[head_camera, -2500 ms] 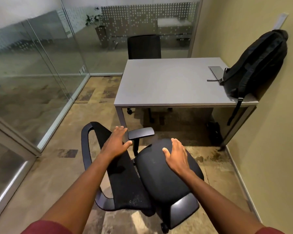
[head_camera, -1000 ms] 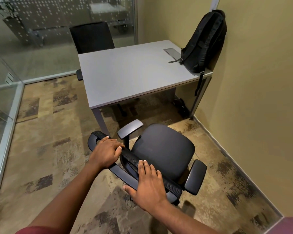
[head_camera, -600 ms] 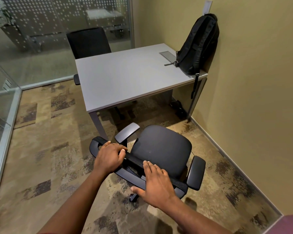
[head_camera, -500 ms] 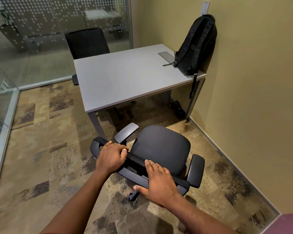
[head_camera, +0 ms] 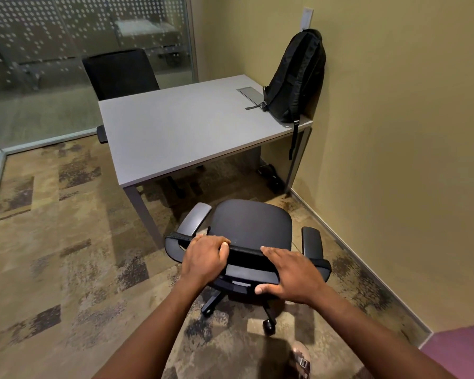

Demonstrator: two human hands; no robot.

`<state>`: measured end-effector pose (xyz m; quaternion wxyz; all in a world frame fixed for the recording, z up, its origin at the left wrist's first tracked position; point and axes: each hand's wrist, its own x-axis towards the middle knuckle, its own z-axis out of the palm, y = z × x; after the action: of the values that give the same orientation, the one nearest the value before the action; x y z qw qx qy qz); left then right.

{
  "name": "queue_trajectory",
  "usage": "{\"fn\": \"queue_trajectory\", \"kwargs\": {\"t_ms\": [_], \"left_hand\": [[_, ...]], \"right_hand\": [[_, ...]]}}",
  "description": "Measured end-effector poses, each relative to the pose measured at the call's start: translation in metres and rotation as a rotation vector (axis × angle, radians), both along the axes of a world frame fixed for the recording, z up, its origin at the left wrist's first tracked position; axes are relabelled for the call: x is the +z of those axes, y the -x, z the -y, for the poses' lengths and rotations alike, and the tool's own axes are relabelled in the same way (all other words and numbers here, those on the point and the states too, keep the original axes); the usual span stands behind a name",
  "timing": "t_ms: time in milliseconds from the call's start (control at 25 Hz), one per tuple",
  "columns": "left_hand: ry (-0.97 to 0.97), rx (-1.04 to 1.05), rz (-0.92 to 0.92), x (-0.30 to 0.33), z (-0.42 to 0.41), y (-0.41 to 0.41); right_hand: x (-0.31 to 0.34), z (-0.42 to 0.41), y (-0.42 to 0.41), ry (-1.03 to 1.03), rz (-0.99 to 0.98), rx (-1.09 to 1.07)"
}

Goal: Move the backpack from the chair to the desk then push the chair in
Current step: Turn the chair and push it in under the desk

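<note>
The black backpack [head_camera: 298,77] stands upright on the grey desk [head_camera: 181,127], at its far right corner, leaning on the yellow wall; one strap hangs over the desk edge. The black office chair [head_camera: 251,222] stands on the carpet in front of the desk's near right side, its seat facing the desk. My left hand [head_camera: 204,258] is curled over the top of the chair's backrest. My right hand [head_camera: 288,272] lies on the same backrest a little to the right, fingers on the top edge and thumb underneath.
A second black chair [head_camera: 121,73] stands behind the desk's far side. Glass partitions [head_camera: 66,50] close off the left and back. The yellow wall [head_camera: 394,132] runs along the right, close to the chair's right armrest. A dark object [head_camera: 271,176] lies under the desk.
The chair has turned so that its back faces me squarely, and it has rolled closer to the desk. Both hands stayed on the backrest, moving with it.
</note>
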<state>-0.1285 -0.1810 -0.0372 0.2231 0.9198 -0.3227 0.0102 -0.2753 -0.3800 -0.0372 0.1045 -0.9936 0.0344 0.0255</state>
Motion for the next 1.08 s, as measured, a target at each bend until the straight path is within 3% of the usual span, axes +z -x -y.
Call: {"fn": "queue_trajectory", "kwargs": {"t_ms": [360,680,1080], "left_hand": [[0.002,0.064,0.043,-0.007,-0.018,-0.007],[0.008,0.135,0.115,-0.004,0.002,0.003],[0.015,0.188,0.054,0.0,0.049,-0.002]], "right_hand": [[-0.002,0.051,0.029,-0.011,0.094,-0.127],[-0.007,0.08,0.026,-0.015,0.183,-0.104],[-0.009,0.137,0.006,0.007,0.276,-0.071]]}}
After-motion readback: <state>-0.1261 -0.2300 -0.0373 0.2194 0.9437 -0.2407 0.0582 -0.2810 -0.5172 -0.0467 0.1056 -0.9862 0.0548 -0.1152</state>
